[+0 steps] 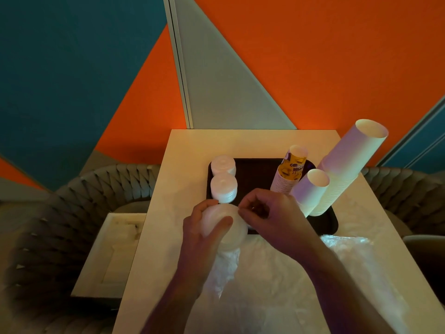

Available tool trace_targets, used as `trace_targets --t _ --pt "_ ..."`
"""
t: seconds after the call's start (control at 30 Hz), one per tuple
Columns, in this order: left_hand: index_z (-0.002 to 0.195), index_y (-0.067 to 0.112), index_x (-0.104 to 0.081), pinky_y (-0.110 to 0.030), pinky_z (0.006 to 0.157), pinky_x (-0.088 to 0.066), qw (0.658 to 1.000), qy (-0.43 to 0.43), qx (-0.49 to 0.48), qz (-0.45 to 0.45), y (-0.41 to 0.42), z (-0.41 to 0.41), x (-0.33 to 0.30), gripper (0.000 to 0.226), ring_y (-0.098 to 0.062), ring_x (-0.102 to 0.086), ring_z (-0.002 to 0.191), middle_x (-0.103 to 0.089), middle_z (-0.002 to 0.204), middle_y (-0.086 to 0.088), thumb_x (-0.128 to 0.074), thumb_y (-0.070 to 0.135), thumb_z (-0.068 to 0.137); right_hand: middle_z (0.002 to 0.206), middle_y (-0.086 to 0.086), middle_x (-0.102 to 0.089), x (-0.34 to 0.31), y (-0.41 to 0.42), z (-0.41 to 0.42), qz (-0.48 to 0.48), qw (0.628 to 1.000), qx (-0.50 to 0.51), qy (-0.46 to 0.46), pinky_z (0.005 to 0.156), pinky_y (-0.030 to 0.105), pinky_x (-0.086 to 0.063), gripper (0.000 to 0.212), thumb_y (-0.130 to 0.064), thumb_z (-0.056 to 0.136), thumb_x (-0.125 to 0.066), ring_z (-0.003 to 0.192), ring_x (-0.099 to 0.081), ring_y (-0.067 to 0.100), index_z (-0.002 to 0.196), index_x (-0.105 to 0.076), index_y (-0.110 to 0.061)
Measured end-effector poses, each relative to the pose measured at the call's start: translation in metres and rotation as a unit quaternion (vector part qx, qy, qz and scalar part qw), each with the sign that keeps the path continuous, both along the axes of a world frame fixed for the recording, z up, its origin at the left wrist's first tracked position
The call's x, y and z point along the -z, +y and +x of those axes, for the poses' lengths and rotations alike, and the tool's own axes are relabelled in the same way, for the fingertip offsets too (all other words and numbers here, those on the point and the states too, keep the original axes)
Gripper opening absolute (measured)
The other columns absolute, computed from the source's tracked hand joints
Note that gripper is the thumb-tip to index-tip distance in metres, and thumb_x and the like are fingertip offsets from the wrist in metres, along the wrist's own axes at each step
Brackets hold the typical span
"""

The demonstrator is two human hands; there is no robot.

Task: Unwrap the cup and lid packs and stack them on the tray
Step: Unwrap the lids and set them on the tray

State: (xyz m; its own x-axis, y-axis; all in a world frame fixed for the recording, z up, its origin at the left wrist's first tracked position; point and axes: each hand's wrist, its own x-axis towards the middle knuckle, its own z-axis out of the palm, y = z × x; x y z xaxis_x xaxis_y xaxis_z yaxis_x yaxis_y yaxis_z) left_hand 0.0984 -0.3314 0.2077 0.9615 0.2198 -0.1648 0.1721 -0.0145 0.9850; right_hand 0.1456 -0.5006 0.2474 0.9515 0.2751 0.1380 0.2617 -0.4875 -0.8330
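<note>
The left hand (204, 227) grips a lid pack (226, 227) at the tray's (255, 174) near edge. The right hand's (269, 213) fingers pinch its wrap. Bare tray lies between the stacks.

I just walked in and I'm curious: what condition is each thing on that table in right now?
Lid pack: gripped by the left hand, plastic wrap trailing below.
Right hand: fingers pinching at the pack's top.
Two lid stacks: unwrapped, upright on the tray.
Printed cups: stacked on tray.
Two white cup stacks: unwrapped, on tray.
Loose wrap: discarded on table.
</note>
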Motion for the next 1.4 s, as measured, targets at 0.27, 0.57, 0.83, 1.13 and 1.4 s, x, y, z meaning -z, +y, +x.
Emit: trace_targets --t 0.27,0.57,0.83,1.13,1.4 --pt "0.105 0.047 -0.055 -0.004 0.058 -0.047 1.000 -0.005 0.011 -0.020 -0.004 0.001 -0.010 0.032 0.016 -0.058 0.086 -0.058 0.114 0.010 -0.074 0.029 0.086 0.082 0.005 -0.071 0.004 0.000 0.000 0.152 0.981 0.016 0.122 0.073 0.054 -0.061 0.012 -0.009 0.092 -0.070 0.075 -0.069 0.026 0.096 -0.069 -0.020" --pt "0.108 0.042 -0.058 -0.003 0.062 -0.046 1.000 0.012 0.010 -0.009 0.009 -0.004 -0.007 0.038 -0.007 -0.058 0.099 -0.057 0.118 0.006 -0.076 0.035 0.075 0.104 0.015 -0.073 0.039 -0.005 0.003 0.455 0.802 0.057 0.383 0.073 0.034 -0.059 0.034 -0.020 0.088 -0.068 0.088 -0.071 0.026 0.119 -0.065 -0.008" --pt "0.114 0.045 -0.060 -0.030 0.087 -0.050 0.999 0.028 -0.017 -0.033 0.033 -0.010 0.008 0.044 -0.014 -0.060 0.112 -0.063 0.120 0.010 -0.077 0.052 0.075 0.099 -0.009 -0.075 0.123 -0.017 0.050 0.188 0.947 0.193 0.177 0.084 0.031 -0.057 0.021 -0.038 0.101 -0.059 0.099 -0.071 0.013 0.116 -0.072 -0.029" --pt "0.117 0.046 -0.058 -0.029 0.079 -0.051 0.997 0.056 -0.054 0.001 0.048 -0.011 0.025 0.051 -0.014 -0.058 0.109 -0.058 0.124 0.007 -0.077 0.051 0.069 0.122 0.009 -0.069 0.194 -0.021 0.077 -0.210 0.976 0.054 -0.014 0.088 0.026 -0.051 0.024 -0.007 0.091 -0.070 0.110 -0.066 0.025 0.115 -0.074 -0.009" --pt "0.116 0.048 -0.060 -0.035 0.082 -0.055 0.997 0.059 -0.056 -0.010 0.054 -0.009 0.030 0.057 -0.017 -0.060 0.110 -0.059 0.124 0.006 -0.075 0.058 0.061 0.120 0.004 -0.067 0.200 -0.018 0.070 -0.243 0.968 0.061 0.033 0.085 0.034 -0.058 0.040 -0.023 0.077 -0.087 0.106 -0.065 0.023 0.113 -0.073 -0.012"
